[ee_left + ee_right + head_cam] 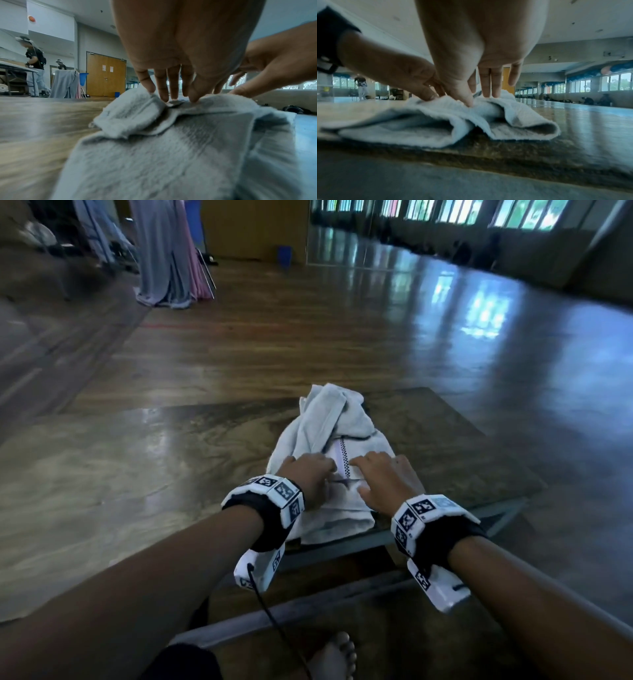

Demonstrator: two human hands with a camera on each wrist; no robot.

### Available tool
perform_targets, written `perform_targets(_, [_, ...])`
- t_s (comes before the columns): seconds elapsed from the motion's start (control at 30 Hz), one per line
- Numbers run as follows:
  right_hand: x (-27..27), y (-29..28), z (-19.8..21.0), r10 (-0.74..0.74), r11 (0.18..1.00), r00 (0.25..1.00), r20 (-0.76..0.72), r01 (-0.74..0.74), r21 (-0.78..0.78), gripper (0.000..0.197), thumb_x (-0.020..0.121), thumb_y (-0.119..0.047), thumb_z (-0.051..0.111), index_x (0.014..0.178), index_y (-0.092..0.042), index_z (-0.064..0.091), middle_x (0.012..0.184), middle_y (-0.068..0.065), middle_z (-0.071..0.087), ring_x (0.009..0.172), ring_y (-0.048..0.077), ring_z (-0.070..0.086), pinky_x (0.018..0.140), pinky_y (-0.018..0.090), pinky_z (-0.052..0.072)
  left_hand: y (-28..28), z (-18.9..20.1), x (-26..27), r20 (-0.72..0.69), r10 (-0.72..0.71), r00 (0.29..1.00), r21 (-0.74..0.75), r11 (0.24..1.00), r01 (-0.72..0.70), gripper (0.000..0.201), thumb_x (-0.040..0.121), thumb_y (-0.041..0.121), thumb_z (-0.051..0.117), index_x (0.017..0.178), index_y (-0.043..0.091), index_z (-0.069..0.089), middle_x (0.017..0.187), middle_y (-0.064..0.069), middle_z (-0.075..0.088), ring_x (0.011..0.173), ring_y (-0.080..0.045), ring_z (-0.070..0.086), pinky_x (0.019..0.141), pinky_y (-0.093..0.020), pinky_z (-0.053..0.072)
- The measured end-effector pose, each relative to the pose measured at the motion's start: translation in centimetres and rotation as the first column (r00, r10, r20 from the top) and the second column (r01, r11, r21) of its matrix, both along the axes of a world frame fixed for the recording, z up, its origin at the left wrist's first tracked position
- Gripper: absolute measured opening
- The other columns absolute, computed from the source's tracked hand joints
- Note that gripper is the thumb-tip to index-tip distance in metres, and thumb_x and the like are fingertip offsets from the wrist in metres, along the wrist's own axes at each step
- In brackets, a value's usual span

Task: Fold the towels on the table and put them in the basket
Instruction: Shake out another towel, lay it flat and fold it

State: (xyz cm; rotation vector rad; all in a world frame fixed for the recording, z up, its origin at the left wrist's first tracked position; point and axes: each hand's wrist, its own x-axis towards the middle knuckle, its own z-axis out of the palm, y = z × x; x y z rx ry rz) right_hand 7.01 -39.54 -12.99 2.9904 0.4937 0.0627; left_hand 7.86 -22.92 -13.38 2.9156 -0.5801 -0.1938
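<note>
A crumpled pale grey towel [337,440] is being pressed flat at the near edge of the counter [137,474]. It is being touched by the left hand [308,474] and right hand [387,477] side by side, with the fingers [173,83] being kept fairly straight and the tips resting on the cloth.

Dim room; daylight from the windows [534,213] glares on the floor [479,313]; my 2 wrist views are blurred.

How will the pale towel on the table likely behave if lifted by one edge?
Probably floppy: the towel lies in rumpled folds on the table. Likely grippy: its pile looks fuzzy. Its loose layers may fall open.
</note>
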Motion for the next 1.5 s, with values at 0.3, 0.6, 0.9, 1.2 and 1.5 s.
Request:
perform_targets(0.3, [2.2, -1.1, -1.1, -0.022, 0.996, 0.993, 0.114, 0.012, 0.084, 0.013, 0.087, -0.024, 0.051, 0.098, -0.023, 0.058, 0.095, -0.003, 0.068, 0.091, 0.02, 0.061, 0.09, 0.037, 0.032, 0.0, -0.6, 2.7, 0.239, 0.076, 0.968, 0.031, 0.996, -0.086, 0.017, 0.081, 0.025, 0.045, 0.071, 0.018, 0.057, 0.075, 0.0, 0.063, 0.088, -0.027, 0.058, 0.083, -0.038, 0.023])
perform_targets(0.6, [0.3, -0.7, 3.7, -0.114, 0.92, 0.976, 0.186, 0.033, 0.391, 0.012, 0.088, -0.032, 0.05, 0.082, -0.022, 0.056, 0.086, -0.001, 0.069, 0.088, 0.022, 0.063, 0.084, 0.034, 0.029, 1.6, 5.4, 1.4, 0.557, -0.003, 0.83, -0.136, 0.986, 0.095, 0.026, 0.094, 0.037, 0.039, 0.083, 0.021, 0.057, 0.089, 0.001, 0.067, 0.088, -0.023, 0.058, 0.081, -0.033, 0.02])
perform_targets(0.9, [-2.3, -0.2, 12.6, -0.119, 0.832, 0.918, 0.379, -0.116, 0.542, 0.009, 0.084, -0.021, 0.052, 0.077, -0.016, 0.053, 0.067, -0.002, 0.058, 0.071, 0.027, 0.059, 0.073, 0.036, 0.041, 4.5, 8.2, -0.9, 0.397, 0.112, 0.911, -0.147, 0.987, -0.057, 0.017, 0.082, 0.034, 0.044, 0.094, 0.026, 0.051, 0.095, 0.006, 0.064, 0.096, -0.022, 0.06, 0.091, -0.035, 0.03])
perform_targets(1.2, [-1.7, 0.5, 8.4, -0.063, 0.709, 0.99, 0.126, -0.044, 0.704, 0.009, 0.08, -0.02, 0.06, 0.074, -0.018, 0.054, 0.065, -0.003, 0.063, 0.064, 0.017, 0.06, 0.065, 0.034, 0.051, 0.9, 3.1, -3.9, 0.229, 0.092, 0.969, -0.466, 0.884, 0.026, 0.056, 0.065, 0.068, 0.061, 0.104, 0.027, 0.053, 0.088, 0.016, 0.056, 0.077, -0.008, 0.054, 0.078, -0.031, 0.047])
perform_targets(1.5, [-0.1, 1.5, 8.1, -0.016, 0.673, 0.996, 0.087, -0.053, 0.738, 0.008, 0.079, -0.015, 0.063, 0.074, -0.017, 0.057, 0.062, -0.004, 0.063, 0.052, 0.0, 0.052, 0.052, 0.005, 0.039, 0.7, 2.3, -2.6, 0.038, 0.237, 0.971, -0.831, 0.547, -0.101, 0.017, 0.079, 0.031, 0.063, 0.082, 0.014, 0.061, 0.079, 0.0, 0.069, 0.072, -0.017, 0.065, 0.069, -0.041, 0.056])
